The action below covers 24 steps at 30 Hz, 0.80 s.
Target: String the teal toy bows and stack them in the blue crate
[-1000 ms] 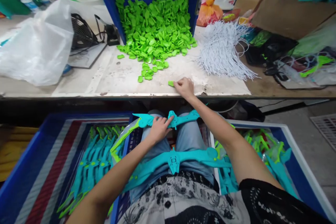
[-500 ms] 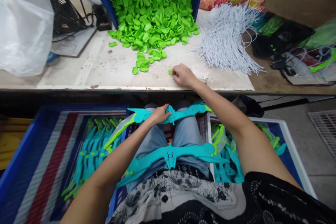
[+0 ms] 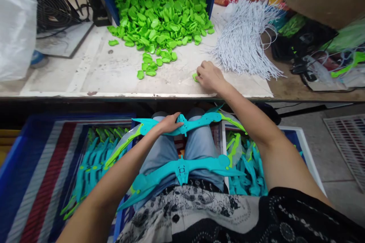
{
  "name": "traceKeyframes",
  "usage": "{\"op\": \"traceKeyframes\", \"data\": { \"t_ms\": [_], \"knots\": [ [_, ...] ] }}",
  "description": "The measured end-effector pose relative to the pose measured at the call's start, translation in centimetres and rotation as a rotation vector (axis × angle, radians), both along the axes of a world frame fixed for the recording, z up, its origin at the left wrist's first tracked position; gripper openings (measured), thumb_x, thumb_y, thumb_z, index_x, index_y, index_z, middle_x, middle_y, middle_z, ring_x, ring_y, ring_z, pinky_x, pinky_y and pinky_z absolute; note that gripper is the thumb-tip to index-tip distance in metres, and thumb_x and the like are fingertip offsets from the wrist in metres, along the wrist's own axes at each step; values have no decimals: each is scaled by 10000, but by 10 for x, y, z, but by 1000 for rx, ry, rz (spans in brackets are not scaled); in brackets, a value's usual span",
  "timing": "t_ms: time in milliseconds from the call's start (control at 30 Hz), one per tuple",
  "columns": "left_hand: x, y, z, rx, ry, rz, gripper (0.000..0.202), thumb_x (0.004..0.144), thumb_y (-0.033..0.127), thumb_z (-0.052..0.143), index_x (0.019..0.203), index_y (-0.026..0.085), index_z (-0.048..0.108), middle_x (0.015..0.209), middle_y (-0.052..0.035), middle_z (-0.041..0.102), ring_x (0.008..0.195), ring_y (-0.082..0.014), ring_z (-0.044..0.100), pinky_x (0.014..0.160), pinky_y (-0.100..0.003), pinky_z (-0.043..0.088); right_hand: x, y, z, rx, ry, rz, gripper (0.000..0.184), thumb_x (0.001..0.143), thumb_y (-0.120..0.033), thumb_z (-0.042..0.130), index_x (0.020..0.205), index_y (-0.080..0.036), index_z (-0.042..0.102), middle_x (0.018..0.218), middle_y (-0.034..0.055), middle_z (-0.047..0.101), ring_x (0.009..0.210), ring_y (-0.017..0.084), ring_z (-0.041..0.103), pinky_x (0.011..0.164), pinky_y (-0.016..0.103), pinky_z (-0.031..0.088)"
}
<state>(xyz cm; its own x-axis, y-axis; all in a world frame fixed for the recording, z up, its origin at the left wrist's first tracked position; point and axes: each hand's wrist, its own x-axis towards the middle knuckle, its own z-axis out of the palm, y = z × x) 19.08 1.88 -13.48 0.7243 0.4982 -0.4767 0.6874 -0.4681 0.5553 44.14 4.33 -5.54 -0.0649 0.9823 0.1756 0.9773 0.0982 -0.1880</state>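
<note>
Where left hand [image 3: 171, 123] grips: turquoise frame [image 3: 184, 122] across thighs [image 3: 201, 144], lime limbs [image 3: 122, 147] attached.
Right hand [image 3: 210, 76]: pinching green piece [image 3: 195, 77] at desk [image 3: 114, 79], apart from turquoise frame.
Green heap [image 3: 162, 19]: plenty apparently left, loose.

Turquoise frames [image 3: 199, 122] — bright-green pieces [image 3: 162, 21]
</note>
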Motion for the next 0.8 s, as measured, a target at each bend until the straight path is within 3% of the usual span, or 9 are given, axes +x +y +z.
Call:
{"op": "traceKeyframes", "data": {
  "t_ms": [133, 300, 367, 533, 667, 800],
  "knots": [
    [5, -1, 0, 6, 23, 13, 583, 830, 348, 528, 1360, 132, 418, 1243, -151, 613, 1143, -294, 580, 926, -337, 441, 14, -3, -9, 13, 163, 226, 196, 832, -230, 508, 984, -153, 605, 1159, 110, 598, 1101, 242, 496, 969, 434, 389],
    [6, 0, -1, -60, -22, 58, 439, 834, 272, 469, 1247, 131, 516, 1207, -128, 628, 1127, -258, 577, 918, -308, 442, 22, -6, -19, -61, 213, 246, 240, 867, -232, 468, 1032, -177, 634, 1195, 83, 606, 1123, 236, 485, 994, 462, 383],
    [4, 2, -1, -165, -81, 81, 360, 827, 282, 466, 1140, 145, 581, 1096, -86, 671, 1021, -227, 613, 843, -283, 473, 25, -6, -22, -64, 210, 255, 269, 893, -249, 446, 1075, -185, 634, 1227, 77, 592, 1140, 236, 473, 1012, 473, 366],
    [-1, 9, -2, -618, -221, 248, 282, 765, 304, 552, 995, 170, 646, 910, -21, 692, 853, -182, 624, 738, -261, 491, 29, -9, -18, -67, 197, 209, 292, 916, -281, 430, 1079, -179, 650, 1222, 71, 590, 1126, 240, 485, 1022, 478, 350],
    [0, 9, -1, -778, -277, 349, 281, 737, 290, 606, 982, 169, 673, 874, -18, 694, 807, -170, 618, 767, -292, 486, -4, -49, -16, 39, 272, 164, 344, 915, -338, 449, 1175, -161, 590, 1185, 87, 612, 1099, 242, 514, 991, 482, 380],
    [2, 8, -4, -797, -319, 424, 312, 744, 330, 634, 994, 151, 682, 834, -21, 692, 777, -154, 596, 761, -279, 465, -61, -116, -48, 15, 333, 385, 313, 926, -347, 458, 1111, -145, 608, 1161, 109, 648, 1050, 217, 543, 923, 404, 453]
  ]
}}
